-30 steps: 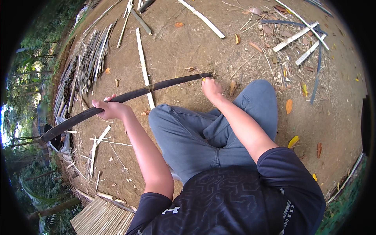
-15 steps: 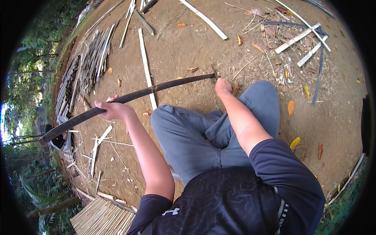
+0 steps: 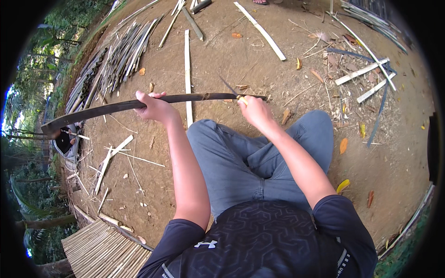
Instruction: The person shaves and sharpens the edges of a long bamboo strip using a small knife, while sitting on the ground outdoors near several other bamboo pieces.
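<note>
A long, dark, slightly curved bamboo strip (image 3: 109, 109) stretches across in front of me, from the far left to just above my knees. My left hand (image 3: 155, 109) is closed round it near its middle. In my right hand (image 3: 256, 112) is a knife (image 3: 228, 85), gripped by a pale yellowish handle. Its thin dark blade points up and to the left, crossing close to the strip's right part. Whether the blade touches the strip, I cannot tell.
Many split bamboo strips (image 3: 132, 53) are piled at the left. A slatted bamboo mat (image 3: 106, 250) lies at lower left. Pale strips (image 3: 264, 30) and dry leaves are scattered on the dirt ground. A person (image 3: 69, 141) is at far left; a sandalled foot (image 3: 260, 2) shows at the top.
My right hand has come back from the strip's right end, and the knife blade now shows, pointing up-left. The strip lies more level. A foot has appeared at the top edge.
</note>
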Tool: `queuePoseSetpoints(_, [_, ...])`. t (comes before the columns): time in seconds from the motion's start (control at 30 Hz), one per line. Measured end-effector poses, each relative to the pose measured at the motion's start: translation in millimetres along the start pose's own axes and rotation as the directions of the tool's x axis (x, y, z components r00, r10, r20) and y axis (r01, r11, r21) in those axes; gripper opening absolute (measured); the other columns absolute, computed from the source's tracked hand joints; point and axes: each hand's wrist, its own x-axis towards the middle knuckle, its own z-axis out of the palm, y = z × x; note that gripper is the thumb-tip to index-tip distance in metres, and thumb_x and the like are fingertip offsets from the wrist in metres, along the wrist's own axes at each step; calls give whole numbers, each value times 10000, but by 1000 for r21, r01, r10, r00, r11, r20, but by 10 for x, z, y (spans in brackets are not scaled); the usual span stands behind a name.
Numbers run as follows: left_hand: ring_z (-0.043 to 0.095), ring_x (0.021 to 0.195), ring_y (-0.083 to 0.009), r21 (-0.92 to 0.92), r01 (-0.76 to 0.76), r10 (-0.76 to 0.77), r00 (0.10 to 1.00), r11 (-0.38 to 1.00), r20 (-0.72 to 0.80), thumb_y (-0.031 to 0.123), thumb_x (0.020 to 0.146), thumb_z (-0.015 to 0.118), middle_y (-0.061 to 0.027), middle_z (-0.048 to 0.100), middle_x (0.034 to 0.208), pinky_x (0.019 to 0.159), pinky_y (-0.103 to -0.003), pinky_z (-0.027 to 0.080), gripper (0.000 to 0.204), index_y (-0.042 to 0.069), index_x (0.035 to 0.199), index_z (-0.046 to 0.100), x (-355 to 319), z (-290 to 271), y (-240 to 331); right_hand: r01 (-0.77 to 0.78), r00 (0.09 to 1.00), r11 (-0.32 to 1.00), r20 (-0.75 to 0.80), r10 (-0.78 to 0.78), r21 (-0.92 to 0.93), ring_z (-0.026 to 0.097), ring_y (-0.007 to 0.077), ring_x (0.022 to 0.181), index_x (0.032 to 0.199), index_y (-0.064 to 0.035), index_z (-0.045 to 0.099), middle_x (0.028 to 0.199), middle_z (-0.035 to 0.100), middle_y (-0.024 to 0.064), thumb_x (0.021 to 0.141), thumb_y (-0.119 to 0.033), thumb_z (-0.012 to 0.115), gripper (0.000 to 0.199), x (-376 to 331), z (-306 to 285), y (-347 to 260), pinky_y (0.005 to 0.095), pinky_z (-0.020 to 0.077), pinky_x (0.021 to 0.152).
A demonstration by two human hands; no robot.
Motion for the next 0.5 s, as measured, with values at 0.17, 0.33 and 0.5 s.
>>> queuePoseSetpoints(0.17, [523, 500, -103, -47, 13, -7, 992, 999, 125, 302, 990, 600, -21, 492, 610, 475, -253, 526, 303, 70, 945, 410, -218, 143, 171, 143, 987, 987, -80, -138, 66, 702, 409, 766, 969, 21, 653, 807, 699, 235, 983, -308, 548, 346, -391, -223, -475, 508, 563, 665])
queuePoseSetpoints(0.33, [550, 537, -103, -39, -2, 9, 983, 999, 186, 309, 999, 591, -25, 505, 630, 512, -269, 537, 309, 62, 976, 409, -338, 233, 258, 74, 997, 997, -36, -74, 14, 704, 409, 827, 966, 30, 654, 874, 699, 257, 976, -300, 558, 344, -443, -226, -571, 498, 566, 709])
queuePoseSetpoints(0.5, [551, 521, -103, -62, 45, -34, 984, 997, 175, 294, 997, 588, -19, 494, 632, 492, -266, 531, 297, 58, 978, 408, -307, 190, 239, -32, 999, 999, 15, 32, -14, 700, 414, 849, 962, 14, 675, 890, 704, 248, 969, -298, 568, 330, -267, -223, -338, 500, 557, 749])
